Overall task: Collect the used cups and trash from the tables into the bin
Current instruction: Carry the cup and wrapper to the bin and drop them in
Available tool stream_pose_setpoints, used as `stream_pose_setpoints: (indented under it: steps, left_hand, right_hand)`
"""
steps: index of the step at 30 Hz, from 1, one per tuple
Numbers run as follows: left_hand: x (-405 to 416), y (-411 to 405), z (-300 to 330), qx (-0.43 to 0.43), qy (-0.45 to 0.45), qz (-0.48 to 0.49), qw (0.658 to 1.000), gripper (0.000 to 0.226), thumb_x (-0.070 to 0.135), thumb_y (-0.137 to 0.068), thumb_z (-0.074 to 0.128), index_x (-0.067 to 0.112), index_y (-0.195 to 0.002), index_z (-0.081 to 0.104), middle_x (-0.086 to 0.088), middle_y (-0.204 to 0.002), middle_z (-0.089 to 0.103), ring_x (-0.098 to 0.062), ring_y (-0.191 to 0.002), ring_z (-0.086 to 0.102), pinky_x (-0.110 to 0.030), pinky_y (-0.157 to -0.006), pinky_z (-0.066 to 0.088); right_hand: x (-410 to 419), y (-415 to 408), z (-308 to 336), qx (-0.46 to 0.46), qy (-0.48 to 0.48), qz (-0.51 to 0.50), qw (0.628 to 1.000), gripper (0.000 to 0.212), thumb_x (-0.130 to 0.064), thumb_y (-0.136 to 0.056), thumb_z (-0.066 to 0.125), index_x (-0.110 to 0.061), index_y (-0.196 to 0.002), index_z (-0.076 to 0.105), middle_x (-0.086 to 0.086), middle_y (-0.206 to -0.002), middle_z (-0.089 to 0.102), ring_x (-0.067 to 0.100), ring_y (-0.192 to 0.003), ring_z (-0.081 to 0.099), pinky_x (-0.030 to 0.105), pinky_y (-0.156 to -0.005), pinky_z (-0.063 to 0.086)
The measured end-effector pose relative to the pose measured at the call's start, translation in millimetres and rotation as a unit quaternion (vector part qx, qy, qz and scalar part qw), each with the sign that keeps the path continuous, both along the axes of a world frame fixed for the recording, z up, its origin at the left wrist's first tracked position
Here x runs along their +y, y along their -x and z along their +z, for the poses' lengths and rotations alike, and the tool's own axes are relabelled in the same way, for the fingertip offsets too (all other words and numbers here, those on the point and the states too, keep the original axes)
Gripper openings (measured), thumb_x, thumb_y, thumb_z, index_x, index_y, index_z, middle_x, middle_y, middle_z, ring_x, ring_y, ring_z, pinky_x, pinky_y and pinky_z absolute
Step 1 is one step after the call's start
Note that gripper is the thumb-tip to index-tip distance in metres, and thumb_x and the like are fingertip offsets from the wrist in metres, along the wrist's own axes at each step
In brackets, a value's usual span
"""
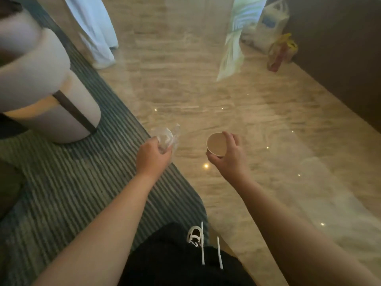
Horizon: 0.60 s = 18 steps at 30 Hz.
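The right hand (228,155) holds a paper cup (216,144) out in the air above the glossy stone floor (257,124). The cup's open mouth faces the camera; the fingers curl over its far rim and right side, and the thumb presses the near rim from below, so the cup sits clamped between thumb and fingers, left of the palm. The left hand (153,154) grips a crumpled piece of clear plastic (167,137). Its fingers are curled round the lower part of the plastic, and the rest sticks up and away beyond the knuckles, over the edge where the striped carpet (68,182) meets the floor. The two hands are near each other but apart, with bare floor between them.

A rounded pale armchair (51,96) stands on the carpet at the left. Along the dark wall at the upper right corner of the floor stand a white plastic bag (270,23) and a yellow bag (281,52). Blur hides finer detail there. A white shoe (194,236) shows at the bottom, at the carpet's edge.
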State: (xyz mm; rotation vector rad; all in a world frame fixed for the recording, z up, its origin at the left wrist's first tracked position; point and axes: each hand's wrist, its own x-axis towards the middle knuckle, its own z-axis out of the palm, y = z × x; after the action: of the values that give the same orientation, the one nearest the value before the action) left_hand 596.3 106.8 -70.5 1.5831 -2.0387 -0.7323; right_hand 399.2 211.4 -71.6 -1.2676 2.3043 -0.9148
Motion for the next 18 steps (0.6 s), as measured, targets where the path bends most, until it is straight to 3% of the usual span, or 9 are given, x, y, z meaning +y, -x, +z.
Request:
stream_pose_setpoints:
  steps: [3,8,14,18]
  left_hand:
    - [-46,23,-1,0.001,-0.005,0.024,1.000,0.028,0.034,-0.080,0.069,0.020,-0.064,0.050,0.005,-0.059,0.050,-0.014,-0.053,0.052,-0.025,-0.047,0.036]
    - [-131,57,-11,0.013,0.012,0.051,0.999,0.041,0.029,-0.080,0.071,0.032,-0.059,0.037,0.014,-0.055,0.042,0.001,-0.047,0.040,-0.015,-0.042,0.022]
    - [-272,98,-32,0.026,0.032,0.110,0.993,0.042,0.029,-0.081,0.071,0.030,-0.058,0.036,0.015,-0.055,0.041,-0.001,-0.048,0.040,-0.018,-0.041,0.021]
    - [-383,119,-33,0.019,0.018,0.138,0.990,0.029,0.034,-0.082,0.067,0.018,-0.066,0.050,0.004,-0.059,0.050,-0.018,-0.053,0.049,-0.023,-0.046,0.026]
  right_hand:
    - [-52,31,0,-0.002,0.006,0.019,1.000,0.079,-0.040,-0.075,0.076,-0.019,-0.141,0.036,0.000,-0.140,0.039,0.022,-0.119,0.047,0.038,-0.097,0.046]
    - [-148,77,-12,0.000,0.010,0.037,0.999,0.080,-0.037,-0.075,0.076,-0.019,-0.141,0.036,0.002,-0.140,0.039,0.022,-0.118,0.047,0.037,-0.095,0.047]
    - [-313,124,-23,0.023,0.012,0.088,0.996,0.079,-0.038,-0.074,0.077,-0.018,-0.140,0.038,-0.001,-0.138,0.041,0.021,-0.116,0.048,0.034,-0.092,0.046]
    - [-438,150,-11,0.022,0.008,0.118,0.993,0.079,-0.040,-0.074,0.077,-0.020,-0.140,0.038,-0.004,-0.138,0.039,0.020,-0.115,0.049,0.033,-0.090,0.046]
